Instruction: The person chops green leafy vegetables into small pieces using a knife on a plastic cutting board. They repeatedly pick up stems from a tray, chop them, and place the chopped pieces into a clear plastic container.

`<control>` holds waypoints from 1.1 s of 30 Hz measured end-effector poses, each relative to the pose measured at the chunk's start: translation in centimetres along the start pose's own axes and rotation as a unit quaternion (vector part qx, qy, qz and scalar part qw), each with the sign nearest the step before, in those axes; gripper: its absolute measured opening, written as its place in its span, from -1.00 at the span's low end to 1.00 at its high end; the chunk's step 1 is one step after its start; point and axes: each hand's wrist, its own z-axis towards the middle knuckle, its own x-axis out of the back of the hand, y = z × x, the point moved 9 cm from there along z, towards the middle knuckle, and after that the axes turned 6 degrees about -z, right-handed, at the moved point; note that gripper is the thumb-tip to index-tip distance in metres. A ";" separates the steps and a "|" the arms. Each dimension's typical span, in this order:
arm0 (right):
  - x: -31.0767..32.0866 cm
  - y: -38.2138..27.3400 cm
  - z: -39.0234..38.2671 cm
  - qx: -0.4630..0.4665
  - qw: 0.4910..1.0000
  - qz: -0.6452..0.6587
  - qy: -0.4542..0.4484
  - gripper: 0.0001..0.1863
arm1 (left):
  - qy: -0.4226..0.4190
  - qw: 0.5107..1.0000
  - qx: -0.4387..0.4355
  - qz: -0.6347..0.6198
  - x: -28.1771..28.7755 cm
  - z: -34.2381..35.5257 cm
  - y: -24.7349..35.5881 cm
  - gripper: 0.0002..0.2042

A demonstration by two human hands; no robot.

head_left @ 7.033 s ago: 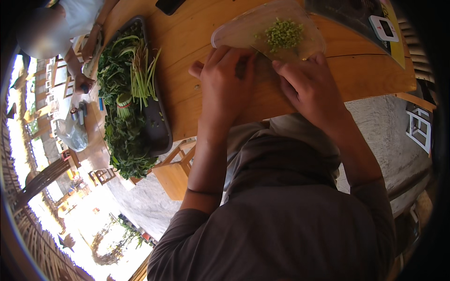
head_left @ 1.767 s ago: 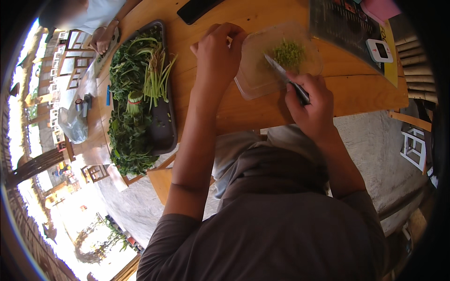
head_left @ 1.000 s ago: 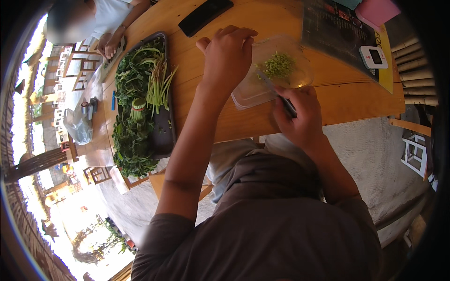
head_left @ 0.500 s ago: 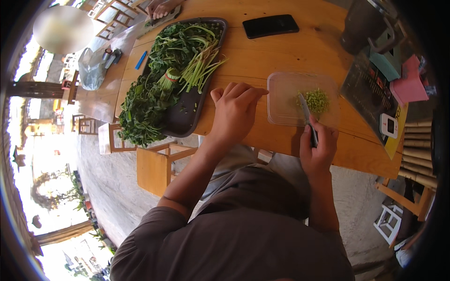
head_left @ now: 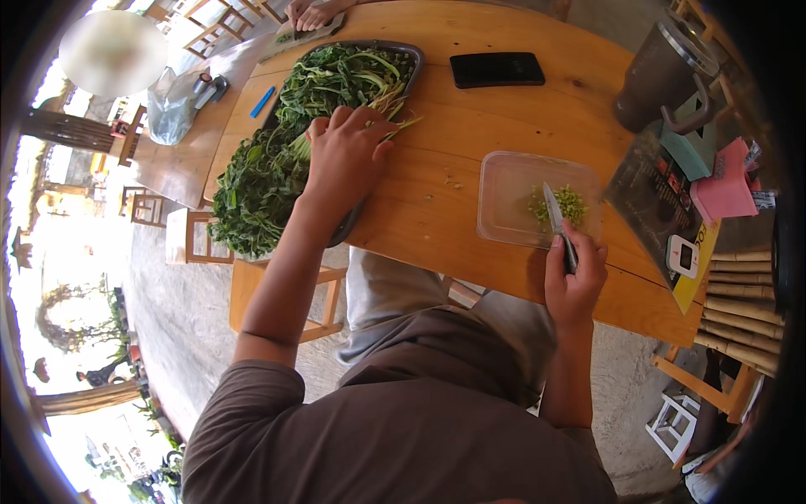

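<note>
My left hand (head_left: 346, 164) reaches over a dark tray (head_left: 417, 57) at the left, above pale green stems. Its fingers are apart and bent down, with the tips partly hidden. Bunches of leafy greens (head_left: 260, 181) fill most of the tray and hang over its near left side. My right hand (head_left: 576, 281) grips a small knife (head_left: 555, 208) by its dark handle, blade pointing away from me. The blade lies over a clear plastic container (head_left: 502, 202), beside a small heap of finely chopped green stems (head_left: 573, 207).
Beyond the container lies a black phone (head_left: 497, 70). A dark tumbler (head_left: 663, 76) with a handle, a pink holder (head_left: 724, 181) and a white timer (head_left: 683, 255) stand at the right. A blue pen-like object (head_left: 262, 102) lies left of the tray. Another person's hands (head_left: 311, 14) work at the far left.
My left hand has moved left from beside the container to the greens on the tray. My right hand still holds the knife over the container. Small bits now show on the table between.
</note>
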 end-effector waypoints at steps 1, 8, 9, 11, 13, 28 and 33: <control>0.0 -0.1 0.1 -0.003 1.000 0.008 -0.002 -0.78 | -0.006 0.999 -0.026 0.021 -0.5 0.3 0.8 -0.78; -0.3 0.0 0.3 -0.020 0.999 0.047 -0.018 -0.78 | -0.041 0.995 -0.068 0.066 -2.5 3.4 1.7 -0.79; -0.3 -0.1 0.4 -0.016 0.999 0.048 -0.020 -0.78 | -0.059 0.994 -0.060 0.065 -2.8 3.7 1.5 -0.80; -0.2 -0.1 0.5 -0.012 0.998 0.052 -0.021 -0.79 | -0.064 0.996 -0.045 0.043 -3.0 4.2 1.2 -0.82; -0.1 0.1 0.5 -0.016 0.998 0.060 -0.020 -0.79 | -0.037 0.999 -0.031 -0.002 -2.7 4.5 0.9 -0.83; -0.3 -0.2 0.5 -0.023 0.996 0.087 -0.018 -0.76 | 0.201 0.917 0.115 -0.325 4.5 0.8 -7.0 -0.72; -0.3 -0.7 0.7 -0.012 0.998 0.036 -0.047 -0.73 | 0.207 0.854 0.103 -0.467 3.9 -2.1 -5.8 -0.77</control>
